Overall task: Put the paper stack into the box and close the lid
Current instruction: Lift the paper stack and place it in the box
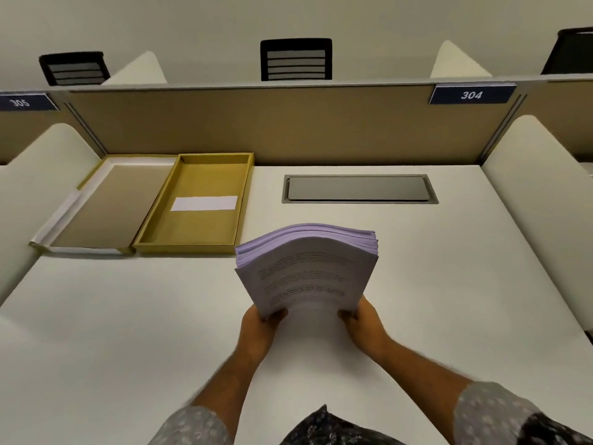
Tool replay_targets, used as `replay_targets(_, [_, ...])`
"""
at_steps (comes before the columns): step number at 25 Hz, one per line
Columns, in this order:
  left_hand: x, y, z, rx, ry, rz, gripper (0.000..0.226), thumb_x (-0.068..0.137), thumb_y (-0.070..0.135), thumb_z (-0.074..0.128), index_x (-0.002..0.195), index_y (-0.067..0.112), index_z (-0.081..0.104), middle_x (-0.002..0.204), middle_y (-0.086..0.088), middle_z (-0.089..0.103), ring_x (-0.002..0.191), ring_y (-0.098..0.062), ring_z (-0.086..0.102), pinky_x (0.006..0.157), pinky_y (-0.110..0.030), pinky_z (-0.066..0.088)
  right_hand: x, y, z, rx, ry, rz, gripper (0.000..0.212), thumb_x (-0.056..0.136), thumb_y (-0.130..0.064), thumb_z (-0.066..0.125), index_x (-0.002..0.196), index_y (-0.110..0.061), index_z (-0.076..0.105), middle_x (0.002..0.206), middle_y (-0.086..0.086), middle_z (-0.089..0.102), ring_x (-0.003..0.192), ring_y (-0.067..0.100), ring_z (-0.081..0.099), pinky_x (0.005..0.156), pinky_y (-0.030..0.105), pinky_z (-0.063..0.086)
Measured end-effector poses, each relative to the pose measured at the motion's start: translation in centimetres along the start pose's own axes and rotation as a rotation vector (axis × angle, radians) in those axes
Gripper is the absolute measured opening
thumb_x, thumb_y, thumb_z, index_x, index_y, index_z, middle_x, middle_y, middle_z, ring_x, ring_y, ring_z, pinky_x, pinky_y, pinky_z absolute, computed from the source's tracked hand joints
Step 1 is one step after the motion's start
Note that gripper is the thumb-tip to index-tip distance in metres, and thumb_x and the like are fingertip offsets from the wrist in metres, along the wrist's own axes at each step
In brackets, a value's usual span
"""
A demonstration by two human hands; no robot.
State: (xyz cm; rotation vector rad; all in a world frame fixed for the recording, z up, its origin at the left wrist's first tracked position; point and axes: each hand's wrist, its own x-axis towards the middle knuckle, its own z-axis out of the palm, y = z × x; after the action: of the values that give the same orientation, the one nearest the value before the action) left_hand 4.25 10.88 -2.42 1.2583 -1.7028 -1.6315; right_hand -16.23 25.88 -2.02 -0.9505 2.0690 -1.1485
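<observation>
Lilac-tinted printed sheets make up the paper stack (pixel 305 271), which is held upright above the white desk (pixel 128 332), its lower edge hidden behind the hands and its top bowed away from the camera. Lines of print are seen on the facing page but are too blurred to be read. The left hand (pixel 260 329) is clamped on the stack's lower left corner, the right hand (pixel 362 322) on the lower right corner; only thumbs and knuckles are visible, the fingers being covered by the paper. Patterned sleeves (pixel 491 412) are cut off at the bottom edge.

The mustard-yellow box (pixel 160 226) lies open at the back left of the desk, just left of the stack and apart from it. Inside it only a white slip (pixel 204 203) is seen, with no writing made out. The lid (pixel 106 207) lies flat, touching the box's left side, inner face up, with a white lining edge showing.

A grey cable hatch (pixel 359 188) is set into the desk, shut. On the tan partition (pixel 256 123) a blue plate reading "304" (pixel 471 95) is mounted at right; another, "305" (pixel 22 102), is cropped at left. Chair backs (pixel 296 59) are partly hidden behind the partition.
</observation>
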Motion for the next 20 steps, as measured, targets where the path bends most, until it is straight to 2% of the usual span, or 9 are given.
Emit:
replay_targets(2, [0.0, -0.4, -0.2, 0.001, -0.011, 0.031, 0.025, 0.095, 0.014, 0.073, 0.112, 0.033, 0.073, 0.106, 0.010, 0.078, 0.102, -0.017, 0.073, 0.084, -0.031, 0.062, 0.1, 0.1, 0.1, -0.013, -0.006, -0.003, 0.059, 0.095, 0.012, 0.054, 0.148, -0.013, 0.051, 0.132, -0.009, 0.064, 0.119, 0.012, 0.064, 0.109, 0.043, 0.054])
replay_targets(3, [0.0, -0.5, -0.4, 0.002, -0.024, 0.046, 0.027, 0.095, 0.016, 0.073, 0.111, 0.038, 0.073, 0.105, 0.014, 0.078, 0.102, -0.013, 0.073, 0.082, -0.027, 0.061, 0.0, -0.1, 0.2, -0.018, -0.016, -0.009, 0.063, 0.096, 0.011, 0.054, 0.150, -0.022, 0.048, 0.131, -0.017, 0.064, 0.117, 0.002, 0.064, 0.107, 0.039, 0.055])
replay_targets(5, [0.1, 0.1, -1.1, -0.012, -0.043, 0.048, 0.031, 0.090, 0.020, 0.076, 0.108, 0.046, 0.073, 0.107, 0.021, 0.077, 0.101, -0.005, 0.071, 0.078, -0.019, 0.060, -0.3, -1.1, 0.0, -0.033, -0.030, -0.014, 0.076, 0.098, 0.002, 0.055, 0.144, -0.056, 0.037, 0.126, -0.040, 0.060, 0.114, -0.012, 0.062, 0.098, 0.019, 0.054])
replay_targets(6, [0.3, 0.5, -1.8, -0.032, -0.059, 0.044, 0.033, 0.087, 0.022, 0.077, 0.110, 0.045, 0.073, 0.108, 0.021, 0.077, 0.102, -0.003, 0.071, 0.078, -0.018, 0.059, -0.2, -2.0, 0.1, -0.017, -0.045, -0.002, 0.078, 0.099, -0.004, 0.056, 0.137, -0.069, 0.034, 0.122, -0.046, 0.059, 0.114, -0.016, 0.061, 0.093, 0.013, 0.053])
replay_targets(8, [1.1, 1.2, -3.9, -0.067, -0.103, 0.046, 0.039, 0.084, 0.017, 0.080, 0.119, 0.034, 0.071, 0.111, 0.014, 0.078, 0.105, -0.008, 0.073, 0.083, -0.024, 0.061, 0.0, -4.4, 0.5, 0.055, -0.089, 0.027, 0.071, 0.098, -0.020, 0.059, 0.129, -0.079, 0.034, 0.122, -0.050, 0.058, 0.114, -0.016, 0.061, 0.086, 0.008, 0.053])
replay_targets(10, [2.4, 2.3, -6.2, -0.089, -0.137, 0.034, 0.043, 0.081, 0.014, 0.083, 0.119, 0.027, 0.069, 0.110, 0.007, 0.080, 0.105, -0.016, 0.075, 0.084, -0.031, 0.063, 0.5, -7.0, 1.5, 0.126, -0.101, 0.045, 0.065, 0.093, -0.025, 0.059, 0.125, -0.078, 0.040, 0.122, -0.043, 0.062, 0.114, -0.012, 0.064, 0.084, 0.010, 0.056])
replay_targets(13, [4.2, 4.5, -9.9, -0.122, -0.183, 0.040, 0.052, 0.073, 0.018, 0.082, 0.122, 0.019, 0.067, 0.113, -0.003, 0.080, 0.104, -0.023, 0.077, 0.084, -0.036, 0.064, 1.5, -10.6, 3.9, 0.247, -0.048, 0.035, 0.057, 0.090, -0.017, 0.060, 0.129, -0.058, 0.051, 0.125, -0.024, 0.069, 0.119, 0.007, 0.068, 0.091, 0.024, 0.060])
replay_targets(15, [5.6, 5.8, -12.7, -0.147, -0.214, 0.063, 0.054, 0.072, 0.016, 0.081, 0.124, 0.017, 0.066, 0.114, -0.002, 0.080, 0.104, -0.024, 0.077, 0.081, -0.034, 0.064, 2.5, -12.7, 5.7, 0.319, -0.030, 0.035, 0.053, 0.088, -0.015, 0.060, 0.131, -0.045, 0.053, 0.124, -0.019, 0.071, 0.120, 0.012, 0.068, 0.093, 0.028, 0.060])
replay_targets(20, [10.7, 8.1, -21.3, -0.152, -0.253, 0.088, 0.063, 0.073, 0.010, 0.080, 0.131, 0.025, 0.062, 0.120, 0.006, 0.078, 0.105, -0.016, 0.076, 0.080, -0.028, 0.062, 6.2, -18.1, 11.9, 0.404, -0.066, 0.089, 0.052, 0.097, -0.023, 0.063, 0.144, -0.031, 0.044, 0.141, -0.006, 0.061, 0.119, 0.005, 0.067, 0.091, 0.023, 0.060])
